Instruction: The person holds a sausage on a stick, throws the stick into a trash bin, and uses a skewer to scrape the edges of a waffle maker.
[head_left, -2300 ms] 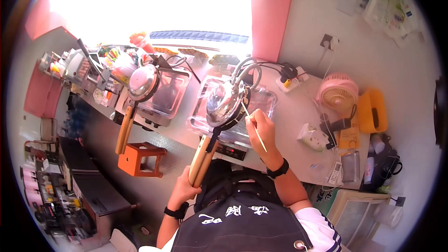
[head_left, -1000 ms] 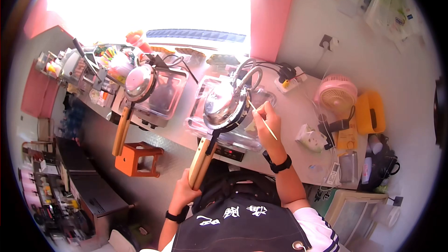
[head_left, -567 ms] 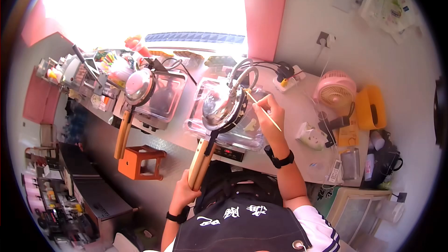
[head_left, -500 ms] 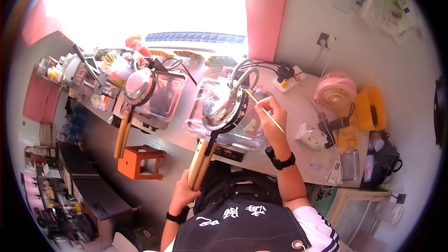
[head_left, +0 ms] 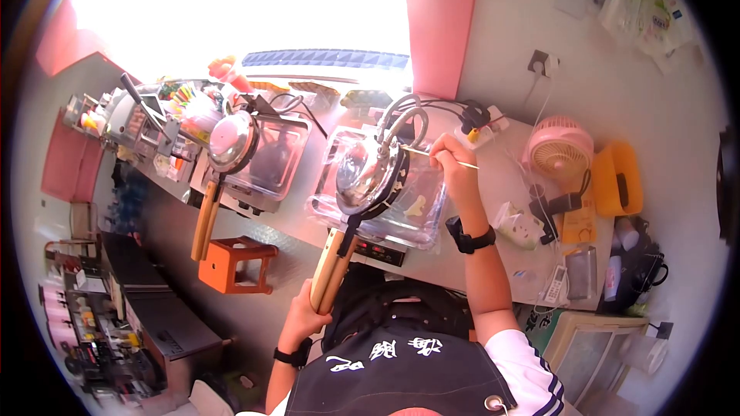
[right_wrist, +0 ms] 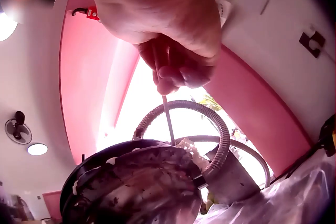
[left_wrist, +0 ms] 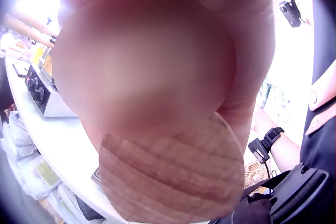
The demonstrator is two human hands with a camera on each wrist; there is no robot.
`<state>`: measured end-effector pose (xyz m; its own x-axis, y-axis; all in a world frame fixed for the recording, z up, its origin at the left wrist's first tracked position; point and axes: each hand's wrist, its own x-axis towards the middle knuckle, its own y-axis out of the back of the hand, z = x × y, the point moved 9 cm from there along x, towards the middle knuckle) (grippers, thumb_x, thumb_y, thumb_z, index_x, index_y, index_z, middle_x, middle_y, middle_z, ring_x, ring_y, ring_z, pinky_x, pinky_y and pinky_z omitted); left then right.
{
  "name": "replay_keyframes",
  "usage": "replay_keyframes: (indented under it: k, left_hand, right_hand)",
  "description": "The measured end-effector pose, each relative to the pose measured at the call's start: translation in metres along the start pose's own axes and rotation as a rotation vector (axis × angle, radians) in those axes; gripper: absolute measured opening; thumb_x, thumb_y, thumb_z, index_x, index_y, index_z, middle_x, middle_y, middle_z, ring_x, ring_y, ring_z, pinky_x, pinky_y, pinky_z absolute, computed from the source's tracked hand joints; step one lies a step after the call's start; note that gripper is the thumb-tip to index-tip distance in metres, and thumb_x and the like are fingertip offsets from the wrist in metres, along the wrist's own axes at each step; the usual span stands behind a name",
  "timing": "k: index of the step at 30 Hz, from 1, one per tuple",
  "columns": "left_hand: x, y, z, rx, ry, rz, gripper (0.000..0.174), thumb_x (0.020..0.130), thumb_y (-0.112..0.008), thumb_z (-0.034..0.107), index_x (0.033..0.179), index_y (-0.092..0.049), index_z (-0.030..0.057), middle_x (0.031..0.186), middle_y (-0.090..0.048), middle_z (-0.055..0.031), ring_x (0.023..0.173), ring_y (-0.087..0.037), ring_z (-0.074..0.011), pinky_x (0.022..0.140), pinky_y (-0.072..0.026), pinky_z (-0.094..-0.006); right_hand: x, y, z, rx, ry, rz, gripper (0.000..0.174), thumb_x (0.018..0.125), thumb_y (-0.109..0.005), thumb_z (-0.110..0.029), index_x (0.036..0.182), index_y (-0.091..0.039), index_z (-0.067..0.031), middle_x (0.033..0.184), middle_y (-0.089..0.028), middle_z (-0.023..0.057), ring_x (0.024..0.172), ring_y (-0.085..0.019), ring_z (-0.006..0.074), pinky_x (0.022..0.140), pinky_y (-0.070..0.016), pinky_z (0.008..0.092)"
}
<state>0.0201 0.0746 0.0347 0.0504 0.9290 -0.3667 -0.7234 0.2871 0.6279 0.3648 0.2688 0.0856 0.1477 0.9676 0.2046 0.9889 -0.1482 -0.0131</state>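
Note:
My left hand (head_left: pixel 304 314) grips the paired wooden handles (head_left: pixel 334 262) of a round, shiny waffle iron (head_left: pixel 362 177). In the left wrist view, a wooden handle end (left_wrist: pixel 173 176) pokes out below the palm. My right hand (head_left: pixel 456 169) pinches a thin wooden skewer (head_left: pixel 469 165) on the iron's right side. The right wrist view has the skewer (right_wrist: pixel 168 116) pointing down with its tip at the iron's rim, beside a pale, crumbly clump (right_wrist: pixel 191 151). More whitish bits dot the dark edge of the iron (right_wrist: pixel 136 182).
Under the iron lies a clear plastic tray (head_left: pixel 432 219) with a pale scrap (head_left: pixel 418 206). Grey flexible conduits (head_left: pixel 418 125) loop off the iron's back. Leftward stands a second round iron (head_left: pixel 231 142). A pink fan (head_left: pixel 556 150) and yellow bin (head_left: pixel 617 181) stand right.
My right hand has moved up along the rim towards the far side. The skewer has swung from a steep slant to nearly level. My left hand keeps its grip on the handles.

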Motion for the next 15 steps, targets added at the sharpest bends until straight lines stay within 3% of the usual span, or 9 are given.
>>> replay_keyframes:
  k: [2,4,6,9,15]
  left_hand:
    - [0.001,0.0,0.003,-0.002,-0.004,0.0,0.059,0.062,-0.074,0.005,0.114,-0.047,0.0059,0.085,-0.065,-0.0205,0.084,-0.066,-0.0369,0.074,-0.0511,-0.0378]
    - [0.001,-0.001,-0.002,-0.051,0.063,-0.017,0.062,0.057,-0.072,0.006,0.114,-0.047,0.005,0.088,-0.061,-0.0184,0.086,-0.063,-0.032,0.079,-0.0491,-0.0358]
    - [-0.001,-0.001,-0.001,-0.054,0.108,-0.04,0.062,0.057,-0.072,0.006,0.114,-0.047,0.0051,0.089,-0.061,-0.0179,0.086,-0.063,-0.031,0.08,-0.0489,-0.0357]
    - [0.001,-0.001,-0.004,-0.055,0.147,-0.06,0.062,0.057,-0.072,0.006,0.114,-0.047,0.0052,0.089,-0.061,-0.0173,0.086,-0.062,-0.03,0.08,-0.0487,-0.0357]
    - [-0.001,-0.003,-0.004,-0.058,0.197,-0.074,0.062,0.057,-0.072,0.005,0.114,-0.047,0.0048,0.088,-0.061,-0.0171,0.084,-0.062,-0.0299,0.079,-0.049,-0.0355]
  right_hand:
    - [0.011,-0.006,-0.001,-0.019,-0.013,-0.006,0.014,0.079,-0.043,-0.002,0.071,-0.055,-0.0016,0.063,-0.052,0.0014,0.057,-0.044,0.0072,0.052,-0.034,0.0234]
    - [0.022,-0.01,0.008,-0.035,0.015,-0.004,0.013,0.078,-0.043,-0.002,0.07,-0.054,-0.0017,0.06,-0.051,0.0011,0.054,-0.043,0.0074,0.05,-0.0328,0.0238]
    - [0.029,-0.017,0.01,-0.122,0.15,-0.02,0.014,0.078,-0.043,-0.002,0.069,-0.054,-0.0016,0.059,-0.05,0.001,0.053,-0.042,0.0068,0.049,-0.0314,0.0236]
    - [0.026,-0.009,-0.005,-0.143,0.142,0.021,0.015,0.077,-0.042,-0.003,0.069,-0.055,-0.001,0.052,-0.049,0.0044,0.049,-0.047,0.0113,0.048,-0.0337,0.0275]
    - [0.019,0.0,-0.02,-0.035,0.091,0.055,0.015,0.076,-0.043,-0.002,0.067,-0.055,-0.0008,0.051,-0.048,0.0038,0.047,-0.044,0.0113,0.046,-0.0328,0.0279]
